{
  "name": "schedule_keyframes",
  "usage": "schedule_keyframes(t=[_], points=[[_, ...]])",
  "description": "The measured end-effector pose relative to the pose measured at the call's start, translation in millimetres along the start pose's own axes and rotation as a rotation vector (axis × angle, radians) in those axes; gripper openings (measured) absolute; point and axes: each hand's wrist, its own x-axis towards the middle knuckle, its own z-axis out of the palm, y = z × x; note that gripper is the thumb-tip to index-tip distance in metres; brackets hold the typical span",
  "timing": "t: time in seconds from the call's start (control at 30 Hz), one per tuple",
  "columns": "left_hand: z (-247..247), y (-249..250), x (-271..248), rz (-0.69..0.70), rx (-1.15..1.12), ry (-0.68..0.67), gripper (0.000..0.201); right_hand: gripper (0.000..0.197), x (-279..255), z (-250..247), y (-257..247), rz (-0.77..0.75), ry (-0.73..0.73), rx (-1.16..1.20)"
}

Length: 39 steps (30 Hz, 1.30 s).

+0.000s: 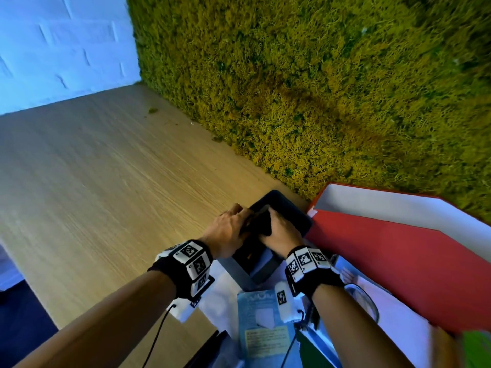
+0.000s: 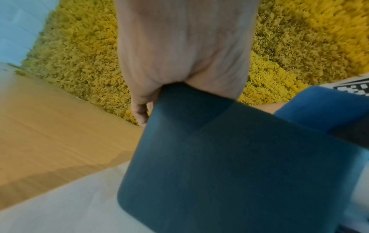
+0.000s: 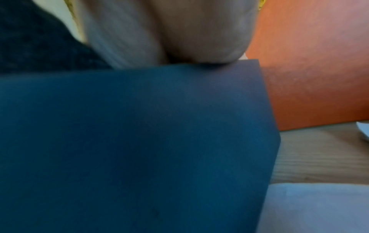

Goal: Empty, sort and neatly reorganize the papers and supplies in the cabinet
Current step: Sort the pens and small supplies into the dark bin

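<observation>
Both hands meet over a dark box (image 1: 281, 216) on the wooden top (image 1: 106, 195), close to the moss wall (image 1: 318, 88). Left hand (image 1: 228, 229) curls over the box's left edge, its fingers folded onto a small black item (image 1: 259, 221) at the box's opening; right hand (image 1: 281, 231) grips the same item from the right, thumb side toward the left hand. What the black item is cannot be told. In the left wrist view the left hand (image 2: 179, 55) bears on the upper rim of the box (image 2: 219, 157), whose side fills the lower frame; in the right wrist view the right hand (image 3: 179, 31) likewise sits on the rim of the box (image 3: 129, 141). Just right of the box stands a red file holder (image 1: 398, 256), lying tilted, with a white interior. White sheets (image 1: 223, 309) and a pale blue leaflet (image 1: 263, 322) lie below the wrists, near the top's front edge.
</observation>
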Motion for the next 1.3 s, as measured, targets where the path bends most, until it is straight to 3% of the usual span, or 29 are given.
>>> schedule_keyframes(t=[0.27,0.5,0.73,0.87,0.93,1.0,1.1,1.2,1.3], points=[[-2,2,3,-0.01,0.049,-0.008,0.053,0.099,8,-1,-6,0.089,-0.088,-0.014],[-2,2,1,-0.039,0.103,-0.048,0.065,0.062,1,-3,-7,0.018,0.0,0.016],[-2,5,2,-0.083,0.094,-0.063,0.053,0.054,1,1,-6,-0.008,0.068,0.073],[-4,7,2,-0.099,0.087,-0.073,0.054,0.036,1,-3,-4,0.064,0.227,0.238],[-4,8,3,-0.098,0.092,-0.071,0.053,0.024,-6,-14,-5,0.122,0.3,0.193],[-4,10,4,-0.101,0.113,-0.054,0.048,0.036,-21,-26,-8,0.128,0.236,-0.033],[-4,14,4,-0.113,0.139,-0.033,0.042,0.06,-39,-32,-16,0.111,-0.051,-0.215],[-4,17,1,-0.106,0.165,-0.002,0.038,0.067,-40,-30,-18,0.127,-0.205,-0.156],[-6,21,-1,-0.101,0.205,0.003,0.039,0.071,-40,-40,-18,0.199,-0.198,0.037]])
